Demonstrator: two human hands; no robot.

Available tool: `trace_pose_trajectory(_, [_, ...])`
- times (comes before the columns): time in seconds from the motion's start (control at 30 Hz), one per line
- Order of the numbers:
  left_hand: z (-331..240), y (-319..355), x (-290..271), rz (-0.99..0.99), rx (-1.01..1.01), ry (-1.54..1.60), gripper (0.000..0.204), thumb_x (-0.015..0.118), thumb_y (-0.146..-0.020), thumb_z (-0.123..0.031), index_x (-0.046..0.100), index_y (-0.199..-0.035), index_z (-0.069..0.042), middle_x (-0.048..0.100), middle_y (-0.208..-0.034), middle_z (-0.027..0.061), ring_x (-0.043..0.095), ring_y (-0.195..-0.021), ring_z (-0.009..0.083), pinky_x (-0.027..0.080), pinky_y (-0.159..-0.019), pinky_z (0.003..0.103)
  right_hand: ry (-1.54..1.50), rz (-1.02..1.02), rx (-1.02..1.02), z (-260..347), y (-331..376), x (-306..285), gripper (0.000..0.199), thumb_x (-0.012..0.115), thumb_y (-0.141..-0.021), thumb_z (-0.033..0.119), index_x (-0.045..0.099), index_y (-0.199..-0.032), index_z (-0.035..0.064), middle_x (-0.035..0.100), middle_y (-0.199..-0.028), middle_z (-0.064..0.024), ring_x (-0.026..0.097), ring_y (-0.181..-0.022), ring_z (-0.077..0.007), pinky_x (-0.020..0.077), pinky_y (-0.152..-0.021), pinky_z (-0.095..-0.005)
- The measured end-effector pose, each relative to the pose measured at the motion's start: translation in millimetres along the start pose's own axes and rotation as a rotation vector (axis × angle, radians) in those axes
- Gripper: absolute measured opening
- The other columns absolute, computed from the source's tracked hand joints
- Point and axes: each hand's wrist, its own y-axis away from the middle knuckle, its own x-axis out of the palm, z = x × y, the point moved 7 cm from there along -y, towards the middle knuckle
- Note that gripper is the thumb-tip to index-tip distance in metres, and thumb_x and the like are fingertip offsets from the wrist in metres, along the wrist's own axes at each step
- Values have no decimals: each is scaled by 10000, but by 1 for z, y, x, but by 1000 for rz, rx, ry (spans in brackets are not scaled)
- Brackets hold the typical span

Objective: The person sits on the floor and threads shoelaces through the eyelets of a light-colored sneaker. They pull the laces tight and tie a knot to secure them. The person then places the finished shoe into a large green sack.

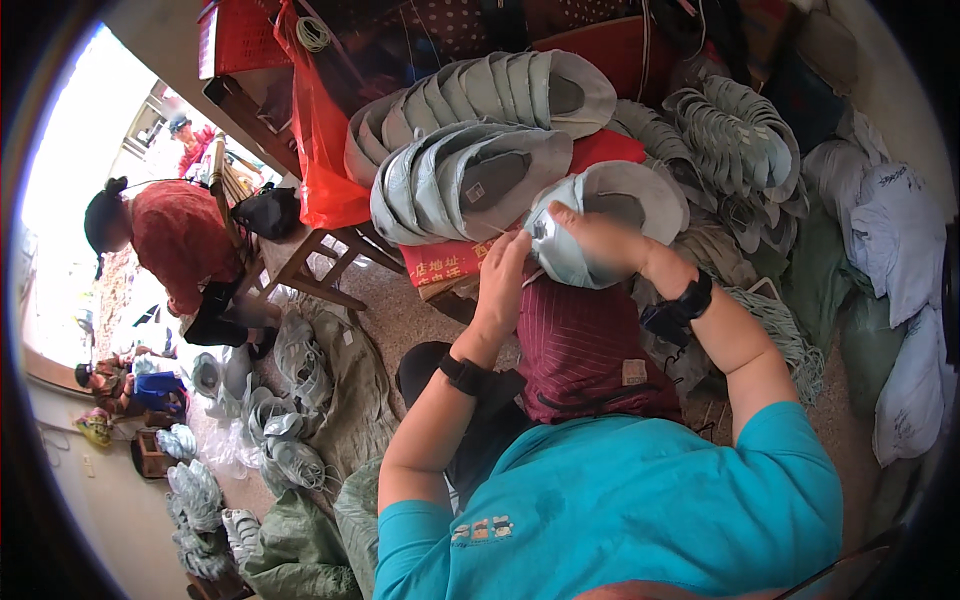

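A pale grey-green shoe upper [562,262] lies in front of me, its opening facing up and right. My right hand [600,245] grips it from above, thumb on its near left side. Close against its left edge, the fingers of my left hand [502,270] are pinched together; what they hold, if anything, is too small to make out. Just beyond is a row of nested shoe uppers [405,195], with a second nested row [425,105] behind it. Both rest on a red covering [440,262] over a low support.
More stacked uppers [735,140] stand at the right, beside white sacks [900,225]. A red plastic bag [325,170] hangs left of the rows, near a wooden stool [320,275]. Bundled uppers [285,430] cover the floor at left, where a person in red [190,235] sits.
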Motion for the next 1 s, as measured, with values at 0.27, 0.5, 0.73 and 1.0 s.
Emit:
trace_pose_trajectory(0.27, [-4, -11, -4, 29, 153, -160, 375, 615, -987, -282, 558, -1161, 46, 612, -1026, 47, 541, -913, 86, 448, -803, 242, 193, -113, -365, 25, 13, 8, 595, 479, -967, 554, 590, -1264, 51, 660, -1088, -185, 628, -1039, -320, 465, -934, -383])
trace_pose_trajectory(0.5, [9, -16, -17, 14, 9, -112, 483, 685, -932, -331, 534, -1139, 79, 603, -1026, 82, 550, -921, 108, 455, -788, 251, -98, -44, -408, 9, 1, 16, 636, 579, -939, 511, 516, -1353, 32, 588, -1247, -127, 555, -1153, -230, 434, -981, -351])
trace_pose_trajectory(0.73, [-9, -9, 4, 60, 88, -50, 560, 748, -880, -288, 486, -1186, 100, 592, -1071, 108, 563, -970, 136, 468, -844, 280, -189, 134, -282, 15, 8, 15, 679, 618, -912, 522, 492, -1374, 40, 556, -1293, -96, 514, -1190, -190, 400, -1022, -325])
trace_pose_trajectory(1.0, [-7, -7, 2, 47, 125, -85, 469, 747, -883, -236, 491, -1131, 70, 592, -1074, 104, 564, -944, 118, 473, -815, 256, -349, 37, -228, 7, 10, 19, 663, 643, -883, 532, 571, -1276, 3, 602, -1200, -103, 549, -1111, -193, 436, -952, -321])
